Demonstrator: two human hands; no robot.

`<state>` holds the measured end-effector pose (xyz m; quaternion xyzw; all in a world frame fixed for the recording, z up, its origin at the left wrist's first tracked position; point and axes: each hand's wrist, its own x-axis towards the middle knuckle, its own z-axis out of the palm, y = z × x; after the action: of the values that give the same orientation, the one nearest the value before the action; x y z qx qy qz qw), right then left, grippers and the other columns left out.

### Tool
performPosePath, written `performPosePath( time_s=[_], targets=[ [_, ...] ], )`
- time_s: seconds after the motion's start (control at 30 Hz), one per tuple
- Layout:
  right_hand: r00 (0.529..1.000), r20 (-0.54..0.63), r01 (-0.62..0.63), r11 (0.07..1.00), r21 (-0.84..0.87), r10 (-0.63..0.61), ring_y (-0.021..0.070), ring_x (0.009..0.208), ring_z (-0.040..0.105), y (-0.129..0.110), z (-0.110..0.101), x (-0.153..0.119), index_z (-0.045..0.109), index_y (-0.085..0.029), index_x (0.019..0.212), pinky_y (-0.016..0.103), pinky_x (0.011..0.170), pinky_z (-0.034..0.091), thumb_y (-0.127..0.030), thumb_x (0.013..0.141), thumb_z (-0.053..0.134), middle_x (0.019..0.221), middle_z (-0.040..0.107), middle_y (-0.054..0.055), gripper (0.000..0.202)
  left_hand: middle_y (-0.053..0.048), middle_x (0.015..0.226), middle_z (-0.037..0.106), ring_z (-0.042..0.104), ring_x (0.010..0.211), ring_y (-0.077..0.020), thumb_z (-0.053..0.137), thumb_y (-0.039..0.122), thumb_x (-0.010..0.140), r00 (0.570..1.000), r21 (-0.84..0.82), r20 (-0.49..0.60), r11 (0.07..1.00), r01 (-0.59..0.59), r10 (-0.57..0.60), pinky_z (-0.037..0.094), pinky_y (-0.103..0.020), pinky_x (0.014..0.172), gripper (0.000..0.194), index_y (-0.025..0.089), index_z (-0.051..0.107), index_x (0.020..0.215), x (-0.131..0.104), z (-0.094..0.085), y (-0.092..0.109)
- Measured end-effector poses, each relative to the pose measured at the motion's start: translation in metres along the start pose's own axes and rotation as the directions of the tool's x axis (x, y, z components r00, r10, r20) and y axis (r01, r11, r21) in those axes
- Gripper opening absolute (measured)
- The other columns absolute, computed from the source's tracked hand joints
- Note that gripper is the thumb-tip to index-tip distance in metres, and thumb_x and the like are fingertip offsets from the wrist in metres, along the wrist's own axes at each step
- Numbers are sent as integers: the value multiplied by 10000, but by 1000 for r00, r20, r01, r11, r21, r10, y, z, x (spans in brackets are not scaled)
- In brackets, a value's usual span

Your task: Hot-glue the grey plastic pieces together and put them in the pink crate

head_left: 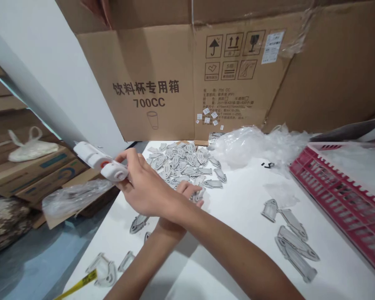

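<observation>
My forearms cross, the right one over the left. My right hand point(143, 183), on the left side of the view, is closed around a white handheld tool point(101, 162) with an orange-red ring and a thin tip pointing left; its exact kind is unclear. Lower down, my left hand point(186, 189) has its fingers bent on a small grey plastic part point(198, 195), partly hidden by them. Just beyond lies a heap of similar flat grey parts point(178, 160) on the white table point(237, 233).
A large cardboard box point(162, 54) stands behind the heap. Clear plastic bags point(237, 146) lie at the back. On the right are loose grey parts point(295, 246) and a dark pink crate point(337, 196). A yellow strap point(78, 285) and more parts point(103, 268) are front left.
</observation>
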<state>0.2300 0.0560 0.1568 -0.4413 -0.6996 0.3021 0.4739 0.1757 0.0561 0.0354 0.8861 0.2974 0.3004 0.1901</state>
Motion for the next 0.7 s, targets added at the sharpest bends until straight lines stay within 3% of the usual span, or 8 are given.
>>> performPosePath(
  time_s=[0.13,0.23,0.37,0.57,0.63,0.7],
  targets=[
    [1000,-10,-21,1000,13,21,316,1301,607,-2,-4,0,403,-267,1254,522,1060,567,-308,1060,554,1329,555,133,249,-37,1196,709,718,1072,-219,746,189,961,995,53,95,998,21,-26,562,-339,885,245,254,705,1193,48,24,21],
    [1000,-23,-5,1000,23,6,304,1313,595,0,-7,0,397,-270,1246,517,1079,558,-283,1058,541,1335,557,134,237,-46,1165,727,678,1148,-254,746,234,992,995,131,76,990,60,-70,527,-377,944,164,240,708,1151,74,38,32],
    [1000,-14,-16,997,81,17,301,1308,596,2,-9,1,386,-281,1216,520,1092,550,-337,1065,568,1349,575,129,244,-60,1167,758,622,1214,-299,713,281,1025,993,247,36,964,96,-108,461,-462,1065,134,232,711,1149,96,55,30],
    [1000,-16,-15,994,112,16,307,1295,607,1,-13,0,382,-288,1202,526,1086,548,-392,1074,575,1396,578,136,253,-131,1272,727,532,1318,-384,811,360,950,991,299,79,951,80,-108,390,-592,1139,366,200,696,1258,94,65,22],
    [1000,-21,-15,994,105,17,310,1298,611,0,-14,0,386,-288,1209,514,1084,552,-401,1060,600,1395,579,136,284,-141,1331,692,523,1331,-386,799,395,957,995,267,97,964,11,-38,404,-600,1147,417,200,683,1307,87,66,29],
    [999,-28,-12,995,97,15,318,1307,612,-1,-15,0,389,-287,1226,505,1079,557,-407,1044,624,1384,582,141,320,-138,1352,681,543,1324,-356,750,403,992,980,155,164,978,-141,116,445,-556,1152,409,199,673,1338,80,70,41]
  ],
)
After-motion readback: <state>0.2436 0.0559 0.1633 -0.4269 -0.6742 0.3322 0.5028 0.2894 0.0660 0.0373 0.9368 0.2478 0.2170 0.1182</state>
